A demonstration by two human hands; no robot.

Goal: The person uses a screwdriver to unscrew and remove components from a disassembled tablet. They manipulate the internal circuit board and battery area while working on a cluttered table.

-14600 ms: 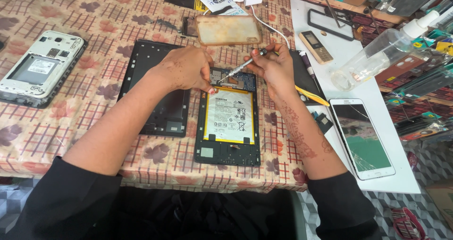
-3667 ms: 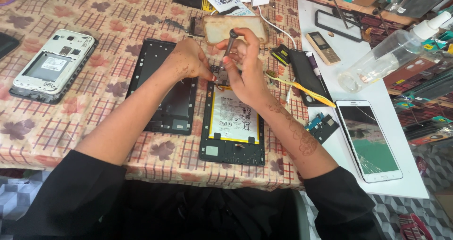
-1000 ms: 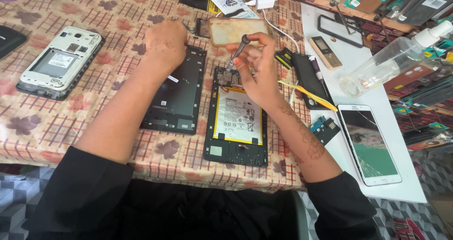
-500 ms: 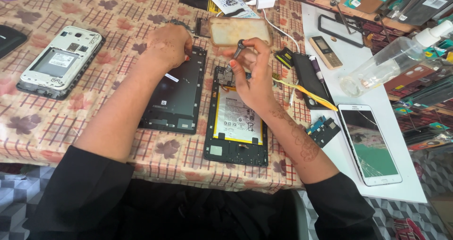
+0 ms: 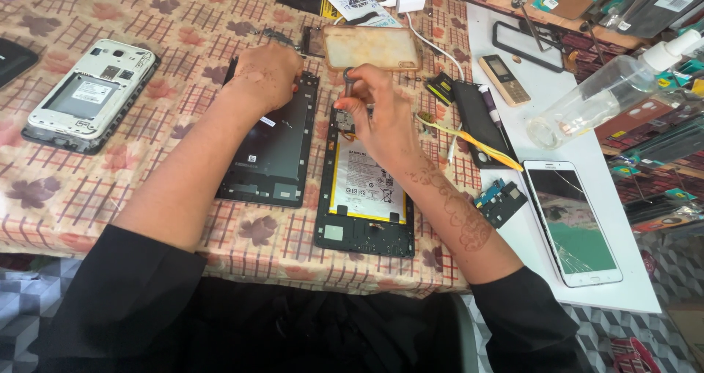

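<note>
— What's the work surface like?
— A table under a checked cloth with brown leaf prints (image 5: 183, 13); along its right edge lies a white board (image 5: 587, 138), with shelves of parts crowding the far right corner.

— And the thing being worked on?
— An opened tablet (image 5: 365, 189), back off, with a pale yellow-edged battery showing, near the front edge at the middle. The right hand (image 5: 381, 116) is above its top end, fingers pinched round a thin screwdriver (image 5: 347, 79) held upright. The left hand (image 5: 268, 72) rests curled, knuckles up, on the top of a black back cover (image 5: 271, 153) just left of the tablet; whether it grips anything I can't tell.

— Counts?
— One tablet, one cover, one screwdriver. One gutted white phone (image 5: 88, 94) toward the left edge, one cracked white phone (image 5: 572, 222) and one clear bottle (image 5: 609, 90) on the board.
</note>
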